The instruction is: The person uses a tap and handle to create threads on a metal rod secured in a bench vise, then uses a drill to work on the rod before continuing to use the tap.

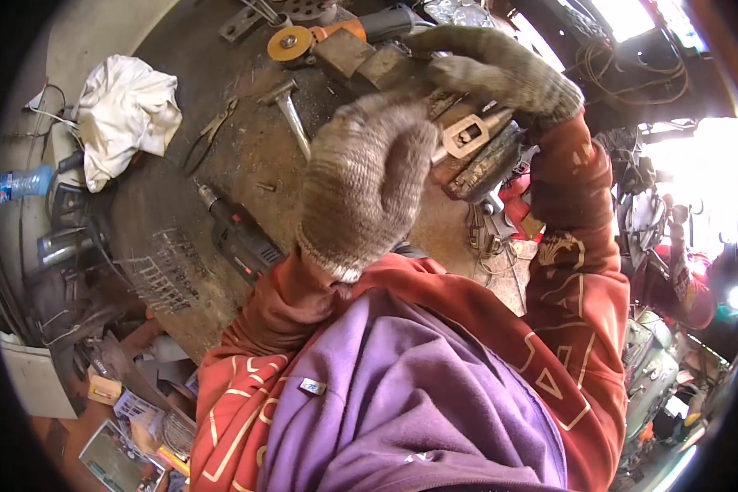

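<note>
Both hands wear thick grey-brown knitted gloves. My left hand (365,180) is curled into a fist over the middle of the bench; what it grips is hidden by the glove. Just past its right side lies a tan open-framed metal piece (466,136) with a shaft through it. My right hand (496,72) reaches leftward over the far side, fingers stretched out and a little blurred, thumb apart. Its fingertips come close to two rusty metal blocks (361,59). Below it sits a worn metal bar (488,164). A hammer (293,119) lies left of my left hand.
An angle grinder (328,34) with an orange disc lies at the far edge. Pliers (211,135), a power drill (238,230) and scattered metal rods (166,271) are on the left. Further left are a white cloth (127,115) and a plastic bottle (25,184). Cables (631,74) hang far right.
</note>
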Motion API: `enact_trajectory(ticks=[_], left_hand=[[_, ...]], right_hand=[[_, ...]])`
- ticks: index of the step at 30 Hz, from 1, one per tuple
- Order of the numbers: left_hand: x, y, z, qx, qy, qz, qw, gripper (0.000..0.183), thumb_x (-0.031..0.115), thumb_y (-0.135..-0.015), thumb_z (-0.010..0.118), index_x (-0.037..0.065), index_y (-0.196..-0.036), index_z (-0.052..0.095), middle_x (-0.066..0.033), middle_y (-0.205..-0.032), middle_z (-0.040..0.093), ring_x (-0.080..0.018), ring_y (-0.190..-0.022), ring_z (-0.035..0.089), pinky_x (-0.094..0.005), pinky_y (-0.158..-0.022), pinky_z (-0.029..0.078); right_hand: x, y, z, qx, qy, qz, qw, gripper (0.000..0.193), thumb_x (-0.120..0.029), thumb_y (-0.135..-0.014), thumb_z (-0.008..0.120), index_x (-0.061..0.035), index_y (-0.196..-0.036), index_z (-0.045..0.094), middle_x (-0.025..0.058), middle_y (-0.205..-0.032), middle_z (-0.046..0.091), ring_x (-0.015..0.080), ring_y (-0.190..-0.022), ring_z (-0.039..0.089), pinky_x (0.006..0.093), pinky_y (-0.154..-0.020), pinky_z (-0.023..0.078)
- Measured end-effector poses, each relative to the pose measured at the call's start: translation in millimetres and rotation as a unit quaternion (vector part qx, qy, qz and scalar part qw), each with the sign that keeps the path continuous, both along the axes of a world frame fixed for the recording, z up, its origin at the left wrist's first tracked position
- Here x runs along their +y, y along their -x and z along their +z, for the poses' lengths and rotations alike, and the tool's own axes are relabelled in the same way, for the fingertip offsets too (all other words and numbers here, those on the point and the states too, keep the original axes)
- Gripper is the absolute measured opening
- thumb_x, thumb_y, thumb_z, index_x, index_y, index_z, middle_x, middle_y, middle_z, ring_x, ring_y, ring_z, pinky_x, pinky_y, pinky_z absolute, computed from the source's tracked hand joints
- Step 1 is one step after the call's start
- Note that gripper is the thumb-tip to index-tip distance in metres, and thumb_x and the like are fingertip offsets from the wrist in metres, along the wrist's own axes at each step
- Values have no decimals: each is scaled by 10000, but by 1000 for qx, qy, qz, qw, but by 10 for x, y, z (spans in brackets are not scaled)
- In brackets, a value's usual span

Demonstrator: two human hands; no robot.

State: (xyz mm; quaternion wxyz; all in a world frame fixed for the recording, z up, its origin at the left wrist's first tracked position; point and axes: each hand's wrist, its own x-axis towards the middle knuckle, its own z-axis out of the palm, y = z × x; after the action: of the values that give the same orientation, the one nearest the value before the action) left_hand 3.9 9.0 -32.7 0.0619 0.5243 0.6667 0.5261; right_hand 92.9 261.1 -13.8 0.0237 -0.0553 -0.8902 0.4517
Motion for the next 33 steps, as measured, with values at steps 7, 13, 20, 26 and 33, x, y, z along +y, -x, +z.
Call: enact_trajectory(ticks=[7,13,20,26,33], left_hand=[[603,577,-134,-13,-72,-58,996,245,225,-1060,681,2,-1103,771,-190,-1060,773,-382,-991,748,-464,-905,592],[1806,800,-241,381,-183,-244,873,284,138,-1024,624,-32,-1231,716,-197,-1115,759,-363,-994,734,-441,-938,588],[1953,89,-115,178,-23,-269,946,523,528,-1046,633,42,-1112,817,-155,-979,795,-331,-960,763,-469,-881,590],[555,336,304,-152,-12,-95,984,375,222,-944,653,-20,-1218,737,-183,-1087,762,-368,-1011,738,-456,-951,589],[-58,68,-10,-14,-38,-22,999,300,264,-1083,686,-22,-1099,774,-183,-1022,776,-310,-940,754,-411,-864,601]], right_hand=[[-585,-606,130,167,17,-242,956,708,-484,-1041,604,59,-1496,597,174,-1456,671,258,-1277,672,395,-1113,514],[-1639,-202,109,303,-264,-228,887,785,-609,-966,640,10,-1450,640,185,-1382,691,323,-1297,646,452,-1141,467],[-1742,470,35,425,-359,-171,813,876,-755,-878,681,-48,-1395,689,199,-1296,714,399,-1322,616,519,-1175,412],[-754,-67,622,305,-332,-203,869,340,-252,-913,860,-63,-1184,777,144,-1064,776,335,-1007,753,455,-902,589],[-318,-239,400,59,-9,-86,994,487,-346,-1009,775,-73,-1407,711,166,-1272,747,320,-1169,717,415,-1025,559]])
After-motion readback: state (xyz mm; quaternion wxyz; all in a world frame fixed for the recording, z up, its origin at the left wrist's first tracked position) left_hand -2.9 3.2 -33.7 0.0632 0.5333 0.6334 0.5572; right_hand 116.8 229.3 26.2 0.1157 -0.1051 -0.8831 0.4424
